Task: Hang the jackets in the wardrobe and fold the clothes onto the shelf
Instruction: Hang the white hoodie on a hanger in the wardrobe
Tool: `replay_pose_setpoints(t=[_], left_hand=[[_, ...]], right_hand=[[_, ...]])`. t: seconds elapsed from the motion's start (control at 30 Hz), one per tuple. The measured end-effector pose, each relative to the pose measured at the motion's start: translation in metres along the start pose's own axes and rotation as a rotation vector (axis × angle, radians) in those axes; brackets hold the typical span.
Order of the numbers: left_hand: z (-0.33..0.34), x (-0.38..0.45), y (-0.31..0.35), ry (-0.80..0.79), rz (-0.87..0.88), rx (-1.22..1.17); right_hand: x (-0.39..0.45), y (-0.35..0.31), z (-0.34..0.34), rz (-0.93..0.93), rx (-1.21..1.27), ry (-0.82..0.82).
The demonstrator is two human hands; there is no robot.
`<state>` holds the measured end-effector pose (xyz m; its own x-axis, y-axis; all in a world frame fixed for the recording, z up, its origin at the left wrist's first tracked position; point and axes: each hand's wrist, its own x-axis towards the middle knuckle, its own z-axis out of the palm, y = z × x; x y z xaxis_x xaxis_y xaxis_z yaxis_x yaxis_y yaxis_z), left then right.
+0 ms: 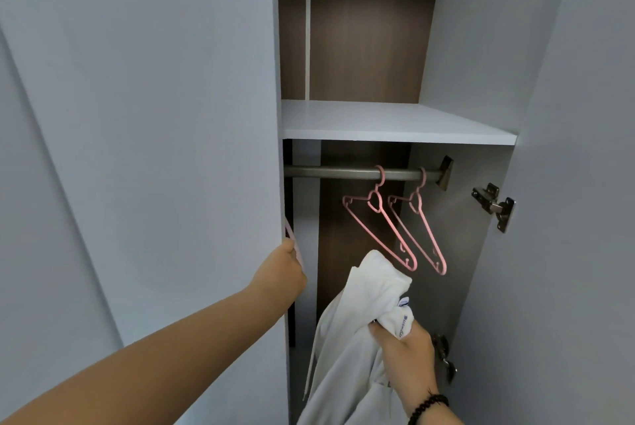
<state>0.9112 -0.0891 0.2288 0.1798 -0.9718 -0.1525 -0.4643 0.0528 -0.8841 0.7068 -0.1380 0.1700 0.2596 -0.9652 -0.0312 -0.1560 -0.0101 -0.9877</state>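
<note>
My right hand (407, 345) grips a bunched white jacket (354, 328) near its collar label, low in front of the open wardrobe. My left hand (283, 270) reaches past the edge of the left panel and holds a pink hanger (292, 235), most of which is hidden behind that panel. Two more pink hangers (379, 230) (421, 229) hang empty on the metal rail (336, 172). Above the rail runs a white shelf (388, 124) with nothing on it.
A tall grey panel (154, 150) fills the left side. The open door (567, 184) stands at the right, with metal hinges (494, 206) (445, 356) on the inner wall. The wardrobe back is brown wood.
</note>
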Motion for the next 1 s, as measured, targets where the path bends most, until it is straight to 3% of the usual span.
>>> replay_pose_setpoints(t=[0.53,1.0], left_hand=[[0.031,-0.197,0.026,0.262,0.059,-0.119],[0.091,-0.351,0.005,0.354,-0.049,-0.204]], right_hand=[[-0.182,-0.007,0.024,-0.029,-0.005,-0.014],[-0.227,-0.024,0.086,-0.083,-0.084,-0.210]])
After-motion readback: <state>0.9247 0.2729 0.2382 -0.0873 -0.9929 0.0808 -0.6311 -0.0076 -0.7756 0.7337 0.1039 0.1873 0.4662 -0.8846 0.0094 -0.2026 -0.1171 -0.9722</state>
